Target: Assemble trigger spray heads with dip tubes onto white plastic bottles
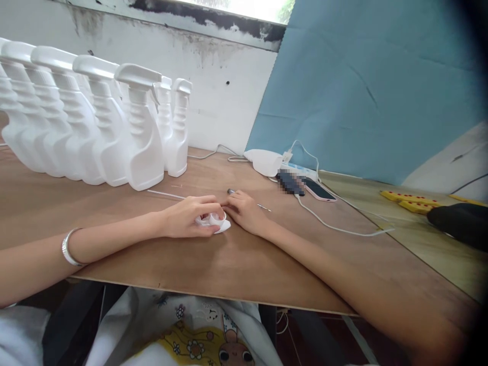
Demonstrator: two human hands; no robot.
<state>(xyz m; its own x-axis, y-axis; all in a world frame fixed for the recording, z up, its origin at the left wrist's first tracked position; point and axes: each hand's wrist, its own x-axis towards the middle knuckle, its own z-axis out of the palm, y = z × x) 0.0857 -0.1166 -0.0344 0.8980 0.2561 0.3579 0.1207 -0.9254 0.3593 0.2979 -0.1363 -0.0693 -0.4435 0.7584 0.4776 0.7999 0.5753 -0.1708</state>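
My left hand (pixel 190 216) lies on the wooden table (pixel 160 259) with its fingers curled round a white spray trigger head (pixel 216 222). A thin white dip tube (pixel 165 194) runs left from under that hand along the table. My right hand (pixel 244 211) rests right next to it, fingertips pinched together against the trigger head. A thin metal tool (pixel 259 205) with a dark tip lies just behind the right hand; whether the fingers hold it is unclear. A silver bangle (pixel 68 248) circles my left wrist.
A row of several white spray bottles (pixel 110 122) stands at the back left. A white device (pixel 265 161), a power strip, a pink phone (pixel 320 191) and white cables (pixel 343 230) lie behind right. Yellow parts (pixel 409 201) and a black object (pixel 459 223) sit on the adjoining table.
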